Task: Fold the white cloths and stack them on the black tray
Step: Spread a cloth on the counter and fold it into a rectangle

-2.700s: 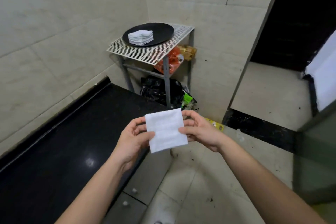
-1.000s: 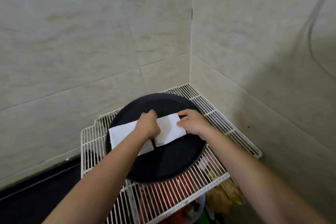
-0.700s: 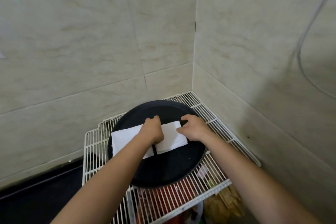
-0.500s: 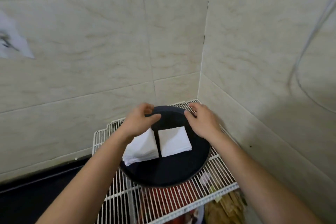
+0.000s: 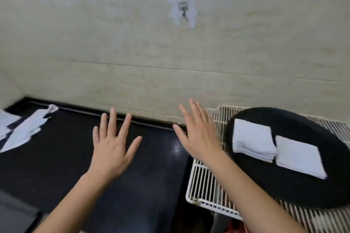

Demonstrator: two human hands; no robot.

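Beige tiled wall w/ a black counter running along it, no labels or writing showing anywhere. Both hands are hovering empty: left hand w/ fingers fanned wide, right hand w/ fingers straight, slightly apart. Unfolded white cloths are lying far left, long axis slanting toward the wall, so the left hand's closer imo. Folded stack is sitting on the black tray, right side.

A black counter has loose white cloths at its left end. Next to it, a white wire rack holds a round black tray with folded cloths on it.
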